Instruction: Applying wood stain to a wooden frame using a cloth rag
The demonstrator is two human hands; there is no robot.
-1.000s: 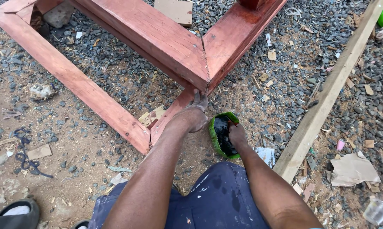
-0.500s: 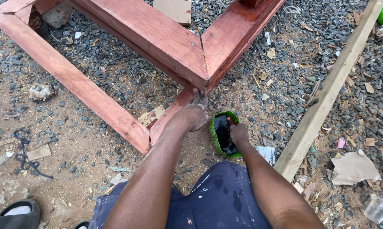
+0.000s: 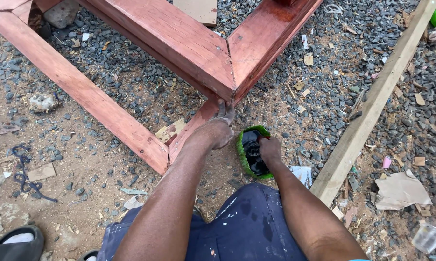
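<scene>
A reddish-brown stained wooden frame [image 3: 179,43] is showing darker red streaks. A bright green bowl [image 3: 249,152] is holding glossy black liquid. Navy trousers [image 3: 247,227] are carrying white paint flecks. A pale unpainted plank [image 3: 372,106] is lying on grey gravel [image 3: 324,87] and tan dirt.

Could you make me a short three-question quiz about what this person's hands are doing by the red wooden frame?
1. True or false: the left hand rests on the red-stained wooden frame.
2. Where is the right hand? A) on the pale plank B) in the green container of dark liquid C) on the sandal
3. Fill in: the pale plank lies to the person's ____ side.

Key: 1 true. 2 B: its fingers dip into the green container. 3 right.
</scene>
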